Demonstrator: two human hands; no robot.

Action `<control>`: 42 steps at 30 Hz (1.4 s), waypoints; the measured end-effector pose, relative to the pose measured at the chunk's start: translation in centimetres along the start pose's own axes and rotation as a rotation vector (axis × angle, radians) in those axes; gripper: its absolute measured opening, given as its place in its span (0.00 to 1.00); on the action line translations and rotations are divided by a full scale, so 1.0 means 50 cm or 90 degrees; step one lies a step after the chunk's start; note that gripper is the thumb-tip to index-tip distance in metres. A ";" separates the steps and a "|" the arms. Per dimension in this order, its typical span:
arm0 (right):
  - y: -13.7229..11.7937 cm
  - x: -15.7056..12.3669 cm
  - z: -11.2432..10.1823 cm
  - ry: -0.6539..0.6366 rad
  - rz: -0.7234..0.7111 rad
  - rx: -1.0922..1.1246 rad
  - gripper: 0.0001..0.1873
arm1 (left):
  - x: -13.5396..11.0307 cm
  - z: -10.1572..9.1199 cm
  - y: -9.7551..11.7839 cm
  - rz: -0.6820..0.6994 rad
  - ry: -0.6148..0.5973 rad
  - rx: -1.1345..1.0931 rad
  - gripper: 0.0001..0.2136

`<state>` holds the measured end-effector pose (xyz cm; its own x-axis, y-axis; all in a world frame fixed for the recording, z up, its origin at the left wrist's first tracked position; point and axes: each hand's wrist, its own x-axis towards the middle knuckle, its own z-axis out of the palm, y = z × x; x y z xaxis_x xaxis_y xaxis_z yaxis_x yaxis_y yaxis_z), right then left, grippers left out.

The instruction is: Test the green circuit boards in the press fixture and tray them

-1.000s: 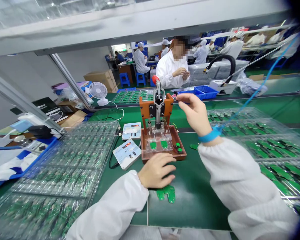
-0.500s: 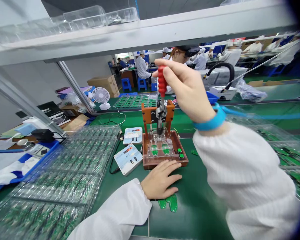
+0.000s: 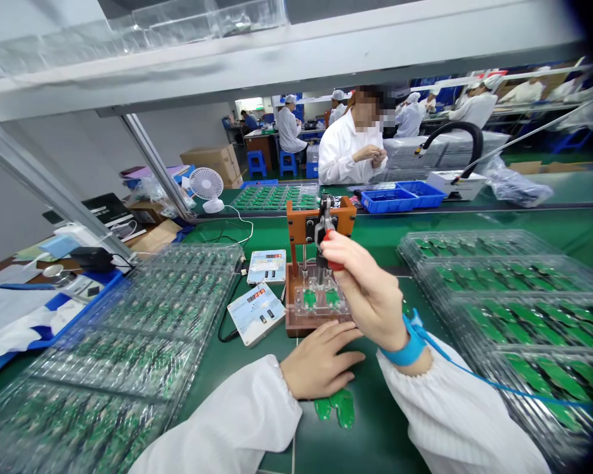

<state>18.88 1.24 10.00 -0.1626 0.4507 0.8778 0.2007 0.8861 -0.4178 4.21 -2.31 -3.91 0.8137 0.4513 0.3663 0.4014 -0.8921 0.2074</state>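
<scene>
My right hand [image 3: 368, 289] is closed round the red handle [image 3: 332, 262] of the lever on a brown test fixture [image 3: 312, 263], with the lever swung down toward me. Two small green circuit boards [image 3: 320, 298] lie under the fixture's clear plate. My left hand [image 3: 319, 362] rests flat on the green mat just in front of the fixture, fingers stretched out, holding nothing. A few loose green boards [image 3: 337, 405] lie on the mat under its wrist. A blue strap [image 3: 400, 345] with a blue cord circles my right wrist.
Clear trays of green boards are stacked at left [image 3: 128, 355] and right [image 3: 514, 296]. Two small meters [image 3: 257, 309] sit left of the fixture. A white fan [image 3: 207, 187], blue bins [image 3: 395, 197] and a person in a white coat [image 3: 350, 151] are beyond the bench.
My right hand took hold of the raised red handle, then pulled the lever down toward me. My left hand stayed on the mat.
</scene>
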 end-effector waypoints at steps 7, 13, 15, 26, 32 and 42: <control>0.019 -0.042 0.020 -0.003 0.042 0.052 0.30 | 0.001 0.005 -0.002 0.003 -0.001 -0.014 0.16; 0.021 -0.048 0.024 -0.004 0.068 0.091 0.31 | 0.006 -0.034 0.004 -0.025 0.020 -0.188 0.13; 0.019 -0.045 0.020 -0.011 0.061 0.093 0.32 | -0.001 -0.085 -0.002 -0.066 0.020 -0.336 0.12; 0.015 -0.032 0.011 -0.027 0.031 0.079 0.33 | -0.076 -0.250 -0.250 -0.458 -0.183 0.056 0.44; 0.017 -0.031 0.013 -0.028 0.016 0.086 0.33 | -0.049 -0.243 -0.261 -0.560 -0.425 0.105 0.55; 0.019 -0.031 0.013 -0.022 0.011 0.086 0.33 | -0.050 -0.250 -0.261 -0.572 -0.450 0.079 0.57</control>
<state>18.68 1.44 8.08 -0.1934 0.4679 0.8624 0.0730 0.8834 -0.4629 -8.29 8.47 3.80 0.2513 0.8473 -0.4678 0.9628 -0.2685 0.0310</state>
